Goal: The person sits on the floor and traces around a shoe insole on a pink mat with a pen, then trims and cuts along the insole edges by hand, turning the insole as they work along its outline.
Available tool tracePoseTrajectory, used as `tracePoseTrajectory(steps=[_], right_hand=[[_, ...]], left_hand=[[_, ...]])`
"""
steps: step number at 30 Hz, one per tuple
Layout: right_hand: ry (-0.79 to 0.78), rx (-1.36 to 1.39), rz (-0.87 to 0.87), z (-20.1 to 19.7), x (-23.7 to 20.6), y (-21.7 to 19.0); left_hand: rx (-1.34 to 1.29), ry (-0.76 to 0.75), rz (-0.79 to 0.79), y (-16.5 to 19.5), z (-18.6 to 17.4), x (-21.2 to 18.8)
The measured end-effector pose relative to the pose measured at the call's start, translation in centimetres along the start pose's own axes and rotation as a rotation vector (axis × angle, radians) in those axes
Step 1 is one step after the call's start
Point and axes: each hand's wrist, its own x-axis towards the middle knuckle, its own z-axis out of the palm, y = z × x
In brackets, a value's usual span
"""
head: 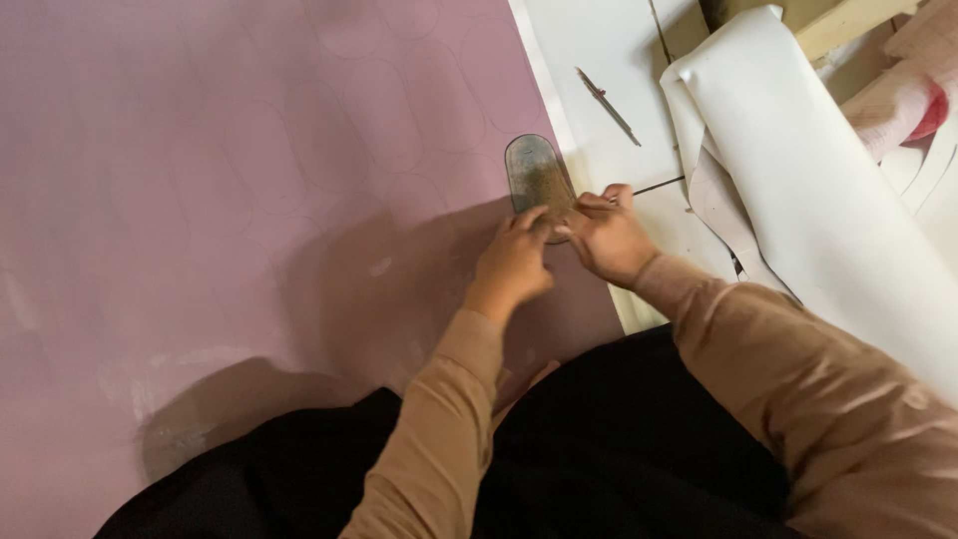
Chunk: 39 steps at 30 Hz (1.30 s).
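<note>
light: warm, moderate, from upper right | shadows: soft dark patch on pink sheet (249, 200) left of and below left hand (514, 262) | glare: white roll (798, 170) right of the hands looks near blown out | blur: slight overall softness, sheet's traced outlines faint, possibly motion | edges: dim at bottom

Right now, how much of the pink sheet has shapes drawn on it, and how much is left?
Faint oval outlines already cover much of the pink sheet, up to its right edge. In hand: the left hand presses the sole-shaped template flat near that edge, while the right hand works at its lower end; any pen there is hidden. Left: I see no outlines on the shadowed lower part.
</note>
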Motion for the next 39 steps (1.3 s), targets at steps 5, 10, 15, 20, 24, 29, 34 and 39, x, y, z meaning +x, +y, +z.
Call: tracePoseTrajectory(steps=[5,10,15,20,24,29,34,39], right_hand=[[0.038,0.251,0.057,-0.6,4.0,-1.4],[0.197,0.060,0.268,-3.6,8.9,-0.3],[0.226,0.133,0.272,-4.1,10.4,-1.4],[0.187,0.064,0.204,-3.8,10.5,-2.6],[0.227,0.354,0.409,-4.5,9.3,-2.5],[-0.159,0.043,0.194,-1.5,6.7,-9.0],[-0.200,0.230,0.346,3.6,4.7,-20.1],[0.050,0.202,0.415,4.2,3.6,-25.9]], left_hand=[[-0.192,-0.036,-0.072,-2.5,-0.3,1.0],[0.083,-0.025,-0.119,2.5,1.1,-0.2],[0.192,-0.080,-0.181,6.0,0.9,-0.5],[0.241,-0.133,-0.194,6.1,1.3,-0.2],[0.318,-0.023,-0.155,4.9,1.6,-2.2],[0.153,0.212,-0.192,-0.5,-0.6,-11.9],[0.311,0.275,-0.045,-5.7,-3.1,-19.9],[0.144,0.380,-0.334,-6.6,-6.0,-22.0]])
